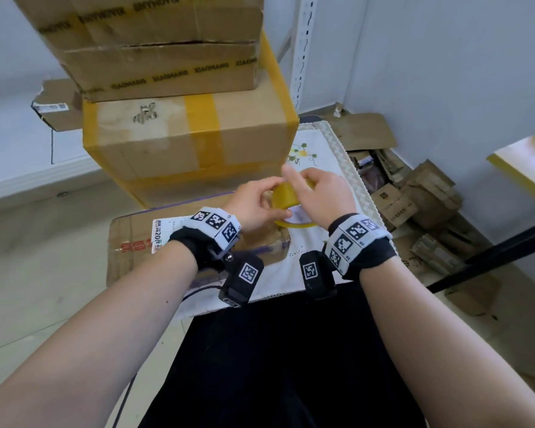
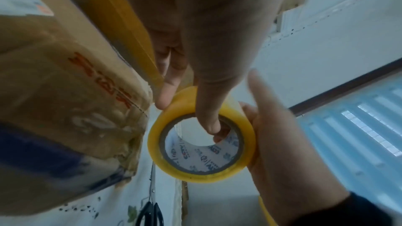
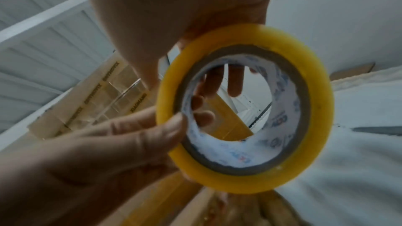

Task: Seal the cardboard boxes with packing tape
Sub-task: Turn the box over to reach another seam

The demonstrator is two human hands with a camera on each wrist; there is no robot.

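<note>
I hold a yellow packing tape roll (image 1: pixel 286 196) (image 2: pixel 202 174) (image 3: pixel 315 109) in both hands above the table's white cloth. My left hand (image 1: pixel 254 205) (image 2: pixel 191 107) (image 3: pixel 108 143) pinches it, with the thumb in the core and the fingers on the outer face. From the right side my right hand (image 1: pixel 325 199) (image 2: pixel 282 143) (image 3: pixel 174 6) grips it with the index finger raised. No loose tape end shows. A worn brown box (image 1: pixel 136 242) (image 2: pixel 65 109) with a white label lies just left of the roll.
A large box banded with yellow tape (image 1: pixel 183 140) stands behind, with further boxes (image 1: pixel 155 66) stacked on it. Scissors (image 2: pixel 150 212) lie on the embroidered tablecloth (image 1: pixel 315 149). Flattened cardboard (image 1: pixel 414 196) is piled on the floor at right, beside a black bar (image 1: pixel 491 254).
</note>
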